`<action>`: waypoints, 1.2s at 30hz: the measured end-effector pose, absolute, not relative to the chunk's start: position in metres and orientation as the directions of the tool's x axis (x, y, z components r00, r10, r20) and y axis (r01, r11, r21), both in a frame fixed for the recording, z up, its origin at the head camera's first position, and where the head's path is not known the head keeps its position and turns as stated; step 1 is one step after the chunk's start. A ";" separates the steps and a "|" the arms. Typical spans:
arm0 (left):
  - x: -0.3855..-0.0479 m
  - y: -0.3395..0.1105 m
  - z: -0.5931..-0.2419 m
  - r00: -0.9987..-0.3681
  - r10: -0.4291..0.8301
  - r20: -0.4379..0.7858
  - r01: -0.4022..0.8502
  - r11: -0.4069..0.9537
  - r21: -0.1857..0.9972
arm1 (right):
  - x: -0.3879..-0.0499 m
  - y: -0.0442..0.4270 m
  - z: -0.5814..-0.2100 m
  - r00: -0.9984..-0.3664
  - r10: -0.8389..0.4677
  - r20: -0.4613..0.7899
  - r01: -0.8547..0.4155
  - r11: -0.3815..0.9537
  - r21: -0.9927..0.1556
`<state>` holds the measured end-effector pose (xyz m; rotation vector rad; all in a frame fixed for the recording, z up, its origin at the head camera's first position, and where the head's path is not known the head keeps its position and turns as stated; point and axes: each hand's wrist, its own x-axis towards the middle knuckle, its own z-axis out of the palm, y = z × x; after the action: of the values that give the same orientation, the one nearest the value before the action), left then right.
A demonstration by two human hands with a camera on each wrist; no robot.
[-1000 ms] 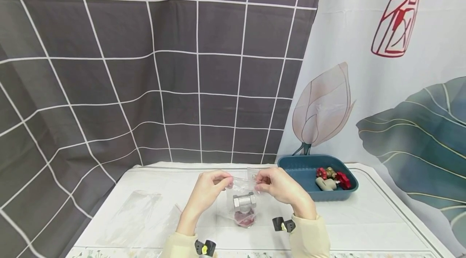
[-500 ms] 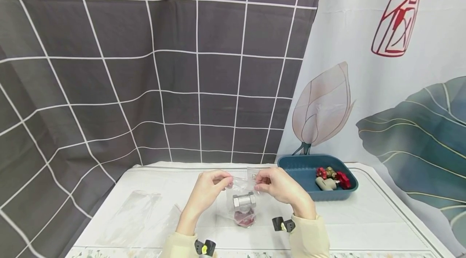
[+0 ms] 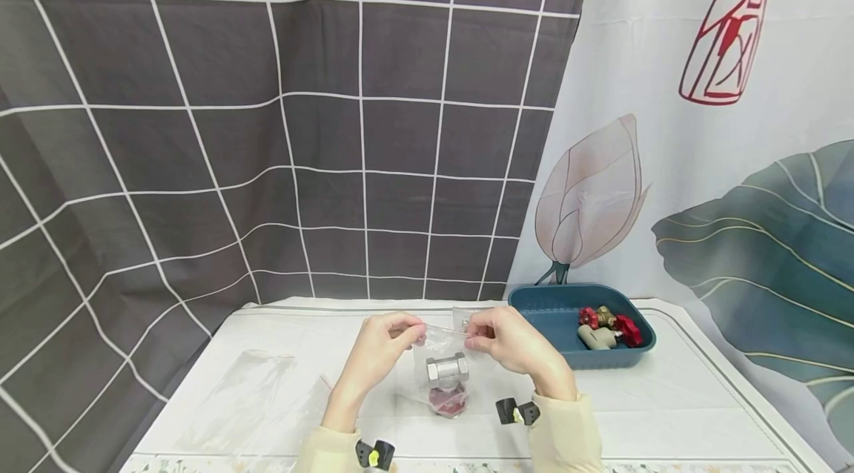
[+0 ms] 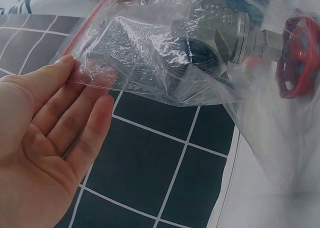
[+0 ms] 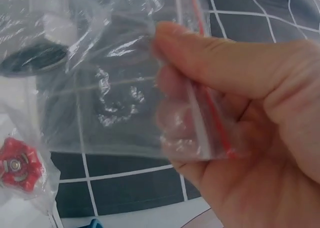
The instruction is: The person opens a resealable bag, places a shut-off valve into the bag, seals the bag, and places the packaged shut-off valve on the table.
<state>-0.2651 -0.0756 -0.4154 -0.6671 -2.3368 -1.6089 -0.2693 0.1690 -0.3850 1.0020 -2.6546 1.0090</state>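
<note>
Our left hand [image 3: 380,345] and right hand [image 3: 512,342] pinch this zip bag [image 4: 145,48]. We'd keep it taut, valve [image 3: 448,371] at six o'clock.

A curtained-off tabletop work spot, this: dark grid-patterned cloth [image 3: 327,124] hanging across the back, white cloth [image 3: 674,139] printed with bud and leaf sweeping down the right, a white-covered table [image 3: 674,399] with a flowery front border [image 3: 247,465] below, and there, a blue tray [image 3: 543,313] bearing red-handled valves [image 3: 605,329]! Home or workshop? Drapery hides the room; no telling.
</note>
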 end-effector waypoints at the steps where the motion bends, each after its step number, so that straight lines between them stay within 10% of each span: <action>1: -0.264 -0.075 -0.414 -0.874 0.233 0.427 0.482 0.300 0.823 | -0.270 0.169 -0.385 -0.772 -0.540 0.336 -0.626 0.555 -0.548; 36: -0.266 -0.076 -0.416 -0.864 0.231 0.447 0.501 0.318 0.805 | -0.267 0.169 -0.381 -0.801 -0.525 0.288 -0.593 0.628 -0.503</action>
<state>-0.2664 -0.0757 -0.4156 -0.6644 -2.3361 -1.5658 -0.2669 0.1693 -0.3813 0.9419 -2.7311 0.9070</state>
